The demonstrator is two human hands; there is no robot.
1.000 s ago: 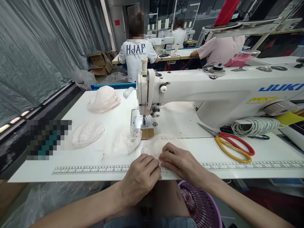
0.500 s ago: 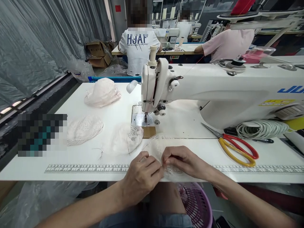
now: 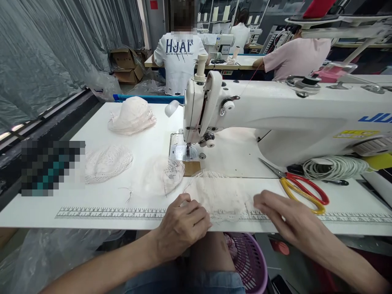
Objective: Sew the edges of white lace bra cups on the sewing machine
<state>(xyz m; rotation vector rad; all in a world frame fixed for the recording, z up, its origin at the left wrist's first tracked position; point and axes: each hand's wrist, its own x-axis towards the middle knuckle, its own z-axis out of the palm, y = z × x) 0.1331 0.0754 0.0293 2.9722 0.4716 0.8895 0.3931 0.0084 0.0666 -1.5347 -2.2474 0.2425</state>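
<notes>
A sheer, pale lace piece lies on the table in front of the sewing machine. My left hand is closed at its near left edge, fingers curled on the fabric. Off to the right, my right hand hovers by the scissors, thumb and fingers pinched together. Whether a thread is between them I cannot make out. Left of my left hand lies another sheer lace piece with a dark thread on it.
More lace pieces lie further left, a flat one and a domed one. A printed ruler runs along the table's front edge. Coiled cord sits under the machine arm. Below is a purple basket. Co-workers sit ahead.
My right hand has left the lace and moved right, towards the scissors. My left hand stays at the fabric's edge, and the lace now lies more spread out.
</notes>
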